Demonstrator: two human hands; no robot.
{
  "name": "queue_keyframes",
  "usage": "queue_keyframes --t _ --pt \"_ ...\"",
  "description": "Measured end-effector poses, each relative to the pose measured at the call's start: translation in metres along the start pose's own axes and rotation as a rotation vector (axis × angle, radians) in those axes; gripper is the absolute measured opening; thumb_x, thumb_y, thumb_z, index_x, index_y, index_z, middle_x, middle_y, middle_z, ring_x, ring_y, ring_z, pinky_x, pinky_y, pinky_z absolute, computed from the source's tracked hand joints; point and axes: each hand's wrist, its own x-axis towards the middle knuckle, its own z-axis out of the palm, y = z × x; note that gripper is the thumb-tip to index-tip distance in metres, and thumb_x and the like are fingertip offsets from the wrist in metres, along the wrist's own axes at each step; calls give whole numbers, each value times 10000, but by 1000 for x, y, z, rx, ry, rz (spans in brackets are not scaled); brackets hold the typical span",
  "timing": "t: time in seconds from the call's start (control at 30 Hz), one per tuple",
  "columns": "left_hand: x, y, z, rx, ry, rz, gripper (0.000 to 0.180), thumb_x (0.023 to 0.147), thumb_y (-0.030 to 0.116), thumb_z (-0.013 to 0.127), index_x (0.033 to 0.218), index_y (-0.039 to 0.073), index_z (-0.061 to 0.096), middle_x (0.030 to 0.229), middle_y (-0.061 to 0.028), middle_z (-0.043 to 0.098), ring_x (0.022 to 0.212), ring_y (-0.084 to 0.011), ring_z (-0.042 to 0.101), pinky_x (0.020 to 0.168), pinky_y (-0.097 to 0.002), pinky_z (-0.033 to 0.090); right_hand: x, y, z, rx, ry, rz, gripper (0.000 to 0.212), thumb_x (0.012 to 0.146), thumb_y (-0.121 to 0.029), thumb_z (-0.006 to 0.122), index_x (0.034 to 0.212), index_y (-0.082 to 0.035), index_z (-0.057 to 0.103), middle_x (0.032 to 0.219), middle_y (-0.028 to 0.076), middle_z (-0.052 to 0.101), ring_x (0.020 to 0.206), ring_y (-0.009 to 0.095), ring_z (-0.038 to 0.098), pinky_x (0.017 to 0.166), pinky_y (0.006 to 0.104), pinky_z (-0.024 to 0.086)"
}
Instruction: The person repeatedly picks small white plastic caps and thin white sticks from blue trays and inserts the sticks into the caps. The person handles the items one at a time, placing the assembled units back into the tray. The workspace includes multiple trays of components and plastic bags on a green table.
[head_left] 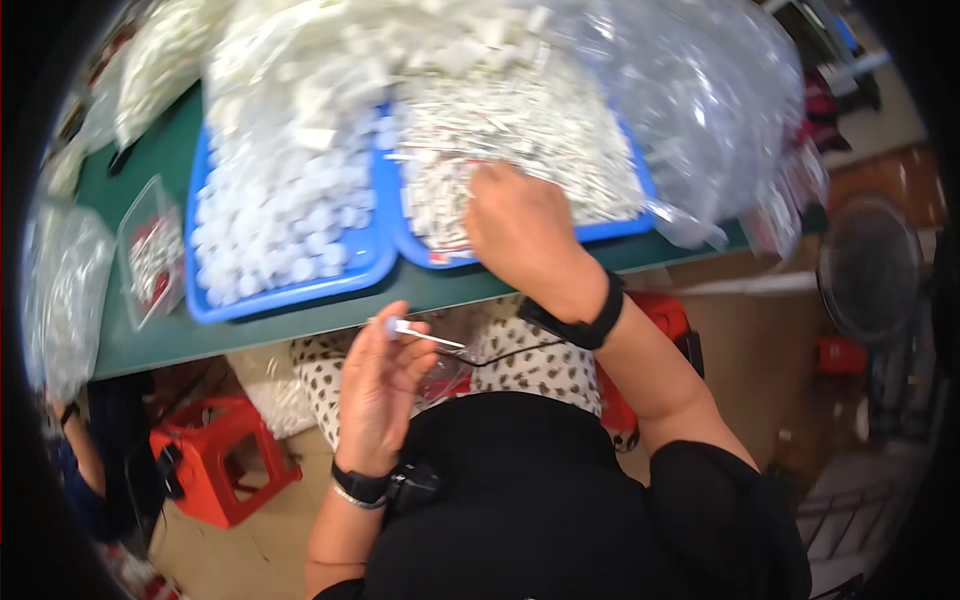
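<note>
My left hand (372, 390) is in front of the table's near edge, thumb and fingers pinching a small whitish round cap with a thin white stick (430, 337) pointing to the right. Over the right blue tray (612, 231), my right hand (525, 228) has its fingers drawn together at the heap of small white tube-like pieces (560, 140). What the fingertips grip there is hidden; a thin reddish line shows beside them. The left blue tray (300, 303) holds many round translucent white caps (280, 235).
A clear bag of white pieces (320, 60) leans over the trays' far side. Crumpled clear plastic (690, 110) covers the right end of the green table (150, 345). At left is a small clear container (155, 255). Below stands a red stool (225, 460); another person's arm (88, 455) shows.
</note>
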Motion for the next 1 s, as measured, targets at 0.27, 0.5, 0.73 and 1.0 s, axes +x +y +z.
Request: queue_keyframes --t 0.27,0.5,0.73,1.0 --pt "7 19 13 14 -18 151 447 1031 263 495 1370 -26 454 1157 -166 636 1007 -240 676 855 -319 582 -32 -22 -30 592 3 -180 91 793 -31 630 874 -30 588 695 120 597 586 317 609 524 397 481" --pt "6 18 29 47 -8 117 430 1031 239 501 1341 -54 453 1133 -169 639 1012 -242 673 863 -330 571 -50 -25 -38 634 -140 -79 92 794 25 669 868 -24 643 730 70 639 520 187 595 494 314 467" --pt "4 21 26 62 9 139 427 1029 258 509 1327 -46 480 1123 -136 636 1017 -225 667 877 -325 557 -48 -27 -35 620 -159 -81 122 791 34 676 898 -9 635 719 61 627 482 139 545 460 280 405" --pt "5 22 21 76 29 155 415 1027 256 511 1322 -36 486 1120 -139 638 1014 -224 667 870 -326 560 -44 -31 -35 565 -151 -160 152 786 45 689 917 -2 628 736 88 630 535 200 582 488 309 437"
